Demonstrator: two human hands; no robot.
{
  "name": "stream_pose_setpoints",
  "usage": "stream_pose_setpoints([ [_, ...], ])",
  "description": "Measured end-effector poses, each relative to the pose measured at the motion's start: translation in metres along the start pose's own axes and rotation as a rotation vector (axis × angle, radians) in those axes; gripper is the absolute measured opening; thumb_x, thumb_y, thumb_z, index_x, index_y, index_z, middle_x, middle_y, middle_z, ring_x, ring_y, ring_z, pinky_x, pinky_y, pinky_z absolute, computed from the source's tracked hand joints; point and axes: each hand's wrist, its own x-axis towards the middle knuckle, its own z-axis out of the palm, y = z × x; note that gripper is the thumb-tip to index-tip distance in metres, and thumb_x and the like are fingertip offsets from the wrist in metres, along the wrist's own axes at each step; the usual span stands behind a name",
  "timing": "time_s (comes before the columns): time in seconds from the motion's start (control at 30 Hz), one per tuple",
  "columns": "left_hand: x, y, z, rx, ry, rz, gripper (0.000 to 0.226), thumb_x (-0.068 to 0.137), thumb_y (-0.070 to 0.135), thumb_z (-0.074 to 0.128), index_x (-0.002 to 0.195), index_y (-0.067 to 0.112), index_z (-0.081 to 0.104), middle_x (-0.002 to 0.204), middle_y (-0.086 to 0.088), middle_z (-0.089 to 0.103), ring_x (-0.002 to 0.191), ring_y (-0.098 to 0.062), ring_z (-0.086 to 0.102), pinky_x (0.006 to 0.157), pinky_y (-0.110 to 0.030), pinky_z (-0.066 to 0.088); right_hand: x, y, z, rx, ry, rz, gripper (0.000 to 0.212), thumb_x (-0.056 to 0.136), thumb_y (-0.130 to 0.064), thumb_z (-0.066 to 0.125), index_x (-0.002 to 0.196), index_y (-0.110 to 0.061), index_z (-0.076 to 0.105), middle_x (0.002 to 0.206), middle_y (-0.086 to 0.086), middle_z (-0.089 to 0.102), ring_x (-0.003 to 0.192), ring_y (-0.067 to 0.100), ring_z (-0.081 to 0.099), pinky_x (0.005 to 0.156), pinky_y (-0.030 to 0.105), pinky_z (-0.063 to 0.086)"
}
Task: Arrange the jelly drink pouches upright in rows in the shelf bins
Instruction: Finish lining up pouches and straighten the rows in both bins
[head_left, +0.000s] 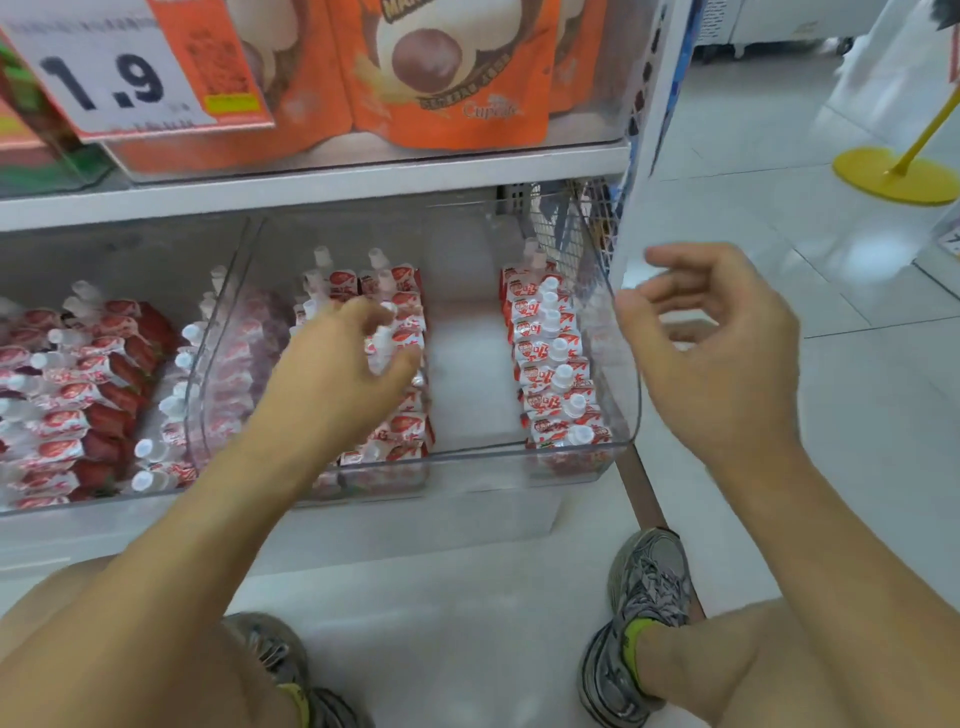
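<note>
While I crouch at the shelf, my left grip (358, 358) curls over the pouches (402, 338) in the middle row of the clear bin (618, 364), fingers round one white cap. My right grip (711, 332) hangs loose and apart just outside the bin's right wall, holding nothing, beside the right row (556, 364).

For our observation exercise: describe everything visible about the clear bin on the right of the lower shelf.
The clear plastic bin sits on the lower shelf, transparent with rounded corners. Upright red-and-white jelly pouches with white caps line its right wall; more rows stand at its left, leaving a bare middle lane. The left hand reaches into those left rows.
</note>
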Motion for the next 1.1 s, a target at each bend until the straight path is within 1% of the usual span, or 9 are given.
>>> stream_pose_setpoints([
  [0.07,-0.002,-0.018,-0.009,0.127,-0.193,-0.106,0.057,0.085,0.050,0.062,0.128,0.014,0.055,0.118,-0.007,0.064,0.104,-0.024,0.061,0.086,-0.033,0.048,-0.012,-0.020,0.029,0.125,-0.199,-0.004,0.023,0.087,-0.017,0.071,0.109,-0.018,0.065,0.089,-0.004,0.068,0.079,0.011,0.068,0.069,0.027,0.057],
  [0.17,-0.006,-0.034,-0.016,0.206,-0.347,-0.099,0.052,0.078,0.055,0.068,0.108,0.013,0.067,0.096,-0.003,0.071,0.087,-0.020,0.065,0.079,-0.035,0.054,-0.025,-0.026,0.077,-0.110,-0.768,0.087,0.068,0.082,-0.042,0.075,0.140,-0.027,0.043,0.130,-0.003,0.057,0.111,0.013,0.062,0.089,0.036,0.055],
  [0.3,-0.006,-0.039,-0.016,0.235,-0.378,-0.010,0.026,0.079,0.041,0.072,0.096,0.021,0.073,0.084,0.006,0.070,0.076,-0.013,0.064,0.068,-0.025,0.052,-0.018,-0.023,0.110,-0.245,-1.122,0.142,0.092,0.080,-0.047,0.078,0.151,-0.031,0.022,0.118,-0.023,0.047,0.099,-0.005,0.052,0.069,-0.001,0.037],
  [0.43,0.000,-0.046,-0.009,0.220,-0.438,0.115,0.013,0.084,0.031,0.067,0.093,0.022,0.070,0.078,0.009,0.061,0.075,-0.014,0.058,0.056,-0.015,0.039,-0.009,-0.010,0.125,-0.050,-1.191,0.347,0.084,0.073,-0.028,0.088,0.139,-0.033,0.036,0.103,-0.033,0.054,0.082,-0.030,0.052,0.078,-0.002,0.043],
  [0.53,0.005,-0.060,-0.022,0.120,-0.611,0.098,0.035,0.081,0.038,0.072,0.114,0.028,0.066,0.101,0.013,0.068,0.090,-0.005,0.064,0.083,-0.026,0.053,-0.010,0.001,0.134,-0.055,-1.171,0.396,0.122,0.052,-0.046,0.096,0.150,-0.034,0.025,0.128,-0.018,0.061,0.115,-0.005,0.056,0.103,0.026,0.047],
  [0.63,0.003,-0.060,-0.028,0.029,-0.637,0.081,0.051,0.071,0.037,0.081,0.118,0.028,0.065,0.101,0.017,0.068,0.092,0.000,0.064,0.088,-0.023,0.053,-0.014,0.003,0.139,-0.108,-1.170,0.373,0.141,0.038,-0.072,0.089,0.153,-0.043,0.012,0.148,-0.014,0.049,0.131,0.009,0.051,0.110,0.037,0.043],
  [0.83,0.001,-0.057,-0.011,-0.118,-0.427,-0.057,0.091,0.057,0.030,0.092,0.135,0.020,0.045,0.097,0.004,0.064,0.081,-0.010,0.067,0.081,-0.033,0.057,-0.013,0.001,0.135,0.094,-1.144,0.467,0.102,0.062,-0.027,0.094,0.149,-0.033,0.041,0.126,-0.009,0.067,0.110,0.002,0.066,0.098,0.027,0.053],
  [0.9,0.001,-0.054,-0.010,-0.109,-0.446,-0.021,0.084,0.061,0.028,0.089,0.134,0.021,0.050,0.096,0.005,0.064,0.083,-0.011,0.067,0.081,-0.033,0.057,-0.010,0.001,0.131,0.150,-1.151,0.496,0.093,0.065,-0.015,0.092,0.145,-0.031,0.047,0.111,-0.009,0.073,0.096,0.002,0.071,0.085,0.020,0.056],
  [1.1,0.002,-0.048,-0.004,-0.181,-0.467,0.030,0.058,0.064,0.029,0.088,0.117,0.021,0.065,0.098,-0.004,0.071,0.087,-0.021,0.068,0.081,-0.041,0.056,-0.003,0.006,0.125,0.124,-1.130,0.532,0.104,0.044,-0.032,0.097,0.137,-0.043,0.052,0.110,-0.001,0.074,0.097,0.018,0.073,0.087,0.041,0.060],
])
